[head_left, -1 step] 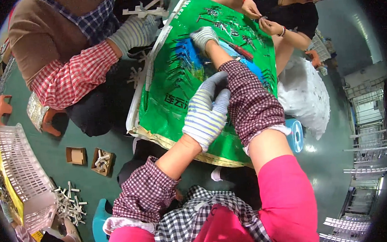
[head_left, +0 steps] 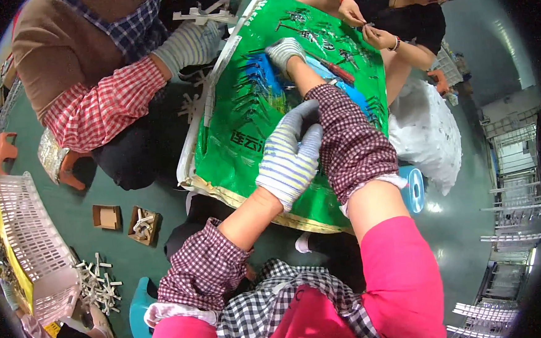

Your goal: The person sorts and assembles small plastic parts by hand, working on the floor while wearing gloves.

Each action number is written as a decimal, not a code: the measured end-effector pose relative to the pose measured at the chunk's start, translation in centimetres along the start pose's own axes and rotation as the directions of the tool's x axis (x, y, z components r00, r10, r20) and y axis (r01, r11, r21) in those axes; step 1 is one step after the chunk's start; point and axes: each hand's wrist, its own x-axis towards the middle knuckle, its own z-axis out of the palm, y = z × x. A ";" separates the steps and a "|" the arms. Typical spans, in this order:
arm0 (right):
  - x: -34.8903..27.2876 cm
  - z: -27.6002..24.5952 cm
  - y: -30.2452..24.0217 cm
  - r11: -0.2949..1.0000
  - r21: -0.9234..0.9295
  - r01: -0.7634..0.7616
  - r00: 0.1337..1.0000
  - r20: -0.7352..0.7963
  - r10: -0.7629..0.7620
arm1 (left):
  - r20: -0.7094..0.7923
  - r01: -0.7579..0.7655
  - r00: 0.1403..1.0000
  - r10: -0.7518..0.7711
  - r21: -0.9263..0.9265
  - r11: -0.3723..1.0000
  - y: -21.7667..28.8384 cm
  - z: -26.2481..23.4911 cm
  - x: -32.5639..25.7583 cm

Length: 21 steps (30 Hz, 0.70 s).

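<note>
A green printed sheet (head_left: 220, 163) covers the work table in front of me. My left hand (head_left: 287, 158), in a striped knit glove, hovers over its near part beside my right sleeve. Its thumb and fingers curve apart, and nothing shows between them. Farther forward, my right hand (head_left: 285, 51), also gloved, is curled down over the blue patch (head_left: 266, 73) of the sheet. Its fingertips are hidden, so what they grip cannot be made out. Thin black pieces (head_left: 251, 108) lie in a row left of it. A red-handled tool (head_left: 339, 72) lies to its right.
A co-worker's gloved hand (head_left: 189, 47) is at the table's left edge, near white plastic parts (head_left: 202, 15). Another person's bare hands (head_left: 367, 30) pinch something small at the far right. A white sack (head_left: 423, 132), small boxes (head_left: 143, 226) and a white basket (head_left: 36, 230) stand around.
</note>
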 end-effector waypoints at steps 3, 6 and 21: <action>0.7 -0.4 1.7 0.999 0.039 -0.022 1.000 0.018 0.021 | 0.046 -0.028 0.999 0.024 0.096 0.995 -1.0 0.2 0.2; -1.5 -3.7 4.1 0.952 0.263 0.157 0.987 -0.021 -0.158 | -0.019 -0.078 0.996 0.082 0.164 0.983 -0.1 0.4 0.2; -17.8 -9.7 12.1 0.914 0.277 0.297 0.955 -0.086 -0.284 | -0.329 -0.090 0.944 0.031 -0.167 0.982 3.3 -4.0 2.8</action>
